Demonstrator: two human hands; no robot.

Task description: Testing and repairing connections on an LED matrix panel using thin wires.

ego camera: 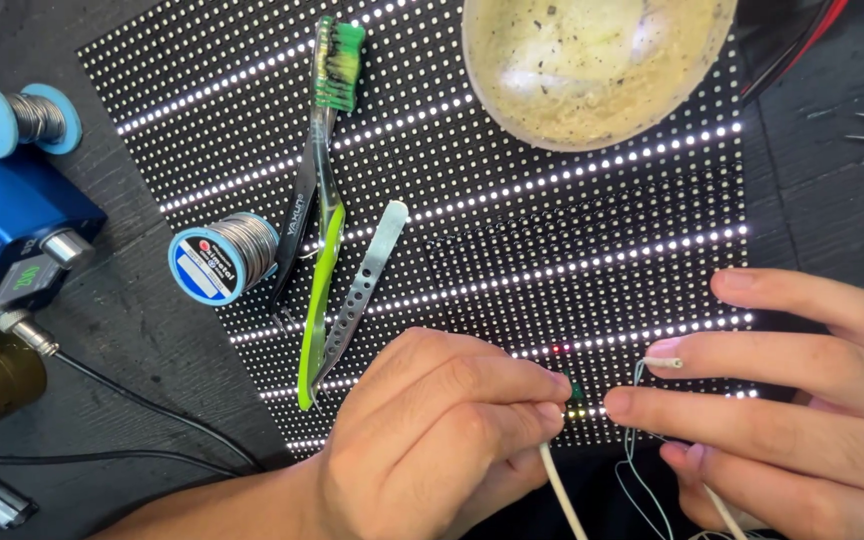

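A black LED dot panel point(572, 230) lies on the dark table, with bright rows lit across it. My left hand point(432, 430) is curled at its near edge, fingers pinched on a thin white probe lead point(560, 490) whose tip touches the panel beside a small green and red lit spot point(574, 390). My right hand point(792, 400) lies to the right with fingers stretched out, holding a second white lead point(722, 510) low in the palm; a thin pale wire point(634, 440) loops under its fingertips, and a short white piece point(664, 362) sits at a fingertip.
On the panel lie a green toothbrush point(324, 200), metal tweezers point(357, 295) and a solder spool point(222, 258). A dirty beige bowl point(592, 65) sits at the top. At the left are a blue box point(7, 225) with a cable, and another solder spool point(12, 115).
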